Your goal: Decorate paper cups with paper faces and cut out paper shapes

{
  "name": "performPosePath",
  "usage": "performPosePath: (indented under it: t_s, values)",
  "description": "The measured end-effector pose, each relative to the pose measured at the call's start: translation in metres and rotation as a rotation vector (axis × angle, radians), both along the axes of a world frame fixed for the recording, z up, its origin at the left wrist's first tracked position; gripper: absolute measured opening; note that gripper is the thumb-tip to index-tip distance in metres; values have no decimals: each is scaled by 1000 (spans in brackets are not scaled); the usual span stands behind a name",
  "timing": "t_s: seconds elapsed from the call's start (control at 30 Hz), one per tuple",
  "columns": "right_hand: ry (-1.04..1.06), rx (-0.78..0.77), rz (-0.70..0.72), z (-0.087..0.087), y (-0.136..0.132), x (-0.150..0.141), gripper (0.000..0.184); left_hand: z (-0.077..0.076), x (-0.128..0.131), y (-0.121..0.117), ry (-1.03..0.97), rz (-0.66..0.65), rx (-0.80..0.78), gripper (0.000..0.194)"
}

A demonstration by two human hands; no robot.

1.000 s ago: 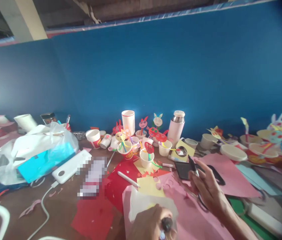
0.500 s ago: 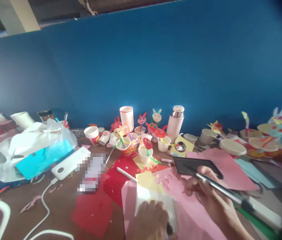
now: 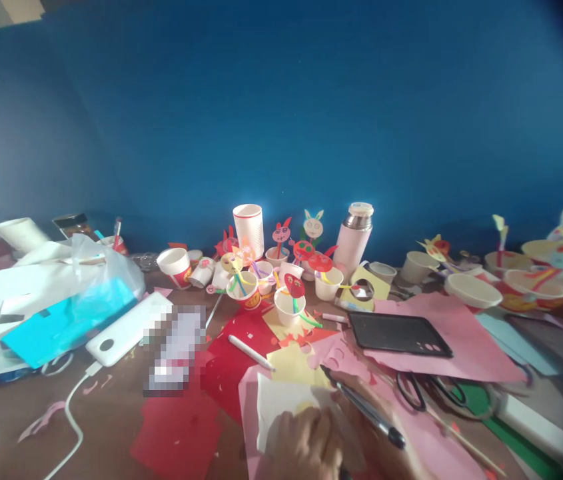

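We logged the left hand on a white paper sheet lying on pink paper, its grip unclear, the right hand closed round a slim black-and-silver pen; keeping the sheet pressed flat probably mattered most.

Nearest me, a paper sheet lies on a larger sheet on the table. Behind it, paper cups stand before the wall, a flask to their right. A tablet lies right of the cups, scissors before it. A plastic bag lies far left.
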State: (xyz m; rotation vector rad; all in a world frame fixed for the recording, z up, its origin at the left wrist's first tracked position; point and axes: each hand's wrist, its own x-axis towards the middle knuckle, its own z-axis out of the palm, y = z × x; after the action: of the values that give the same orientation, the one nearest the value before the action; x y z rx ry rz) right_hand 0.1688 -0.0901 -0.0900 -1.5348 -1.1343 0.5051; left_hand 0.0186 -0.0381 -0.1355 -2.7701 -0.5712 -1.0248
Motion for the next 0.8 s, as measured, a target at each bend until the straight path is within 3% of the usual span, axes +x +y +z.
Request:
performPosePath:
  t_s: [0.27,0.47,0.67,0.8]
  values:
    - [31,2,-1,-9,2,3,21,5,-3,6,117,21,-33,11]
    - [162,-187,9,-5,-2,-3,31,4,-2,6,102,-3,-96,12]
    - [191,-210,11,-16,0,-6,35,28,-6,-1,110,137,-216,17]
    - [95,-179,-31,-20,1,-7,35,27,-7,-3,75,219,-296,20]
